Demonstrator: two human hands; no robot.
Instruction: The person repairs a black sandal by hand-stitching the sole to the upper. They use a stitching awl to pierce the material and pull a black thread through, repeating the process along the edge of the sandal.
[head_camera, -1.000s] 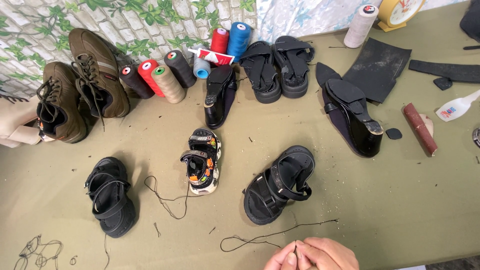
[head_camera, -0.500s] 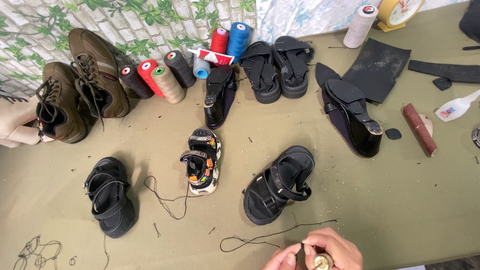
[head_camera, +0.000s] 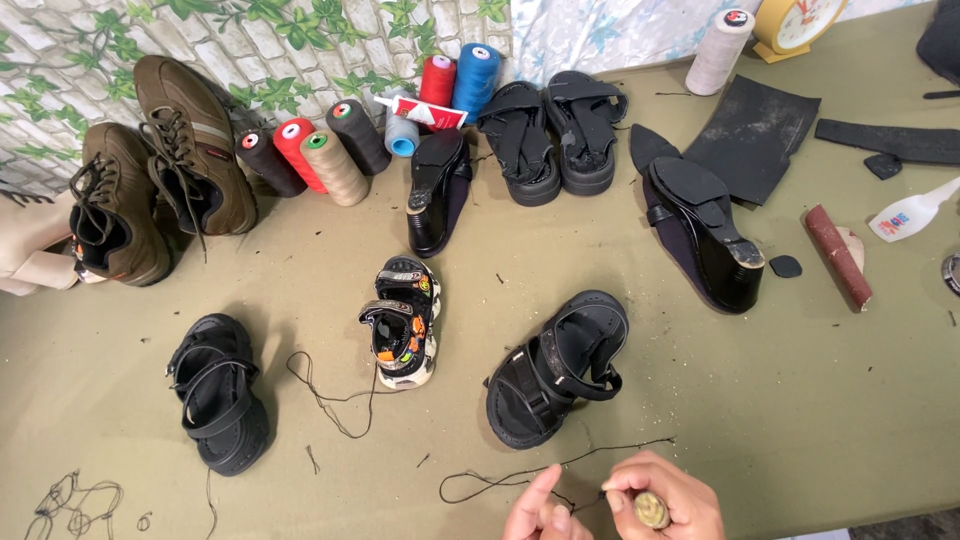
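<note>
At the bottom edge, my right hand (head_camera: 668, 502) is closed around a small round tan lump (head_camera: 651, 510) and pinches a black thread (head_camera: 520, 478). My left hand (head_camera: 540, 512) sits right beside it with its fingertips on the same thread. The thread loops over the olive table (head_camera: 820, 400) just in front of a black sandal (head_camera: 555, 368). A small multicoloured child's sandal (head_camera: 402, 322) lies to the left of it, with another loose thread (head_camera: 330, 395) at its toe. A second black sandal (head_camera: 218, 392) lies further left.
Along the back stand brown lace-up shoes (head_camera: 150, 165), several thread spools (head_camera: 330, 150), a glue tube (head_camera: 420, 112), a black heeled shoe (head_camera: 438, 190), a pair of black slides (head_camera: 550, 135) and a black wedge shoe (head_camera: 705, 232). Rubber sole sheets (head_camera: 755, 130), a white spool (head_camera: 718, 50) and a brown stick (head_camera: 838, 256) lie at the right.
My right hand has turned so the round tan lump shows in its fingers. Both hands stay low over the thread and the thread loop has shifted slightly.
</note>
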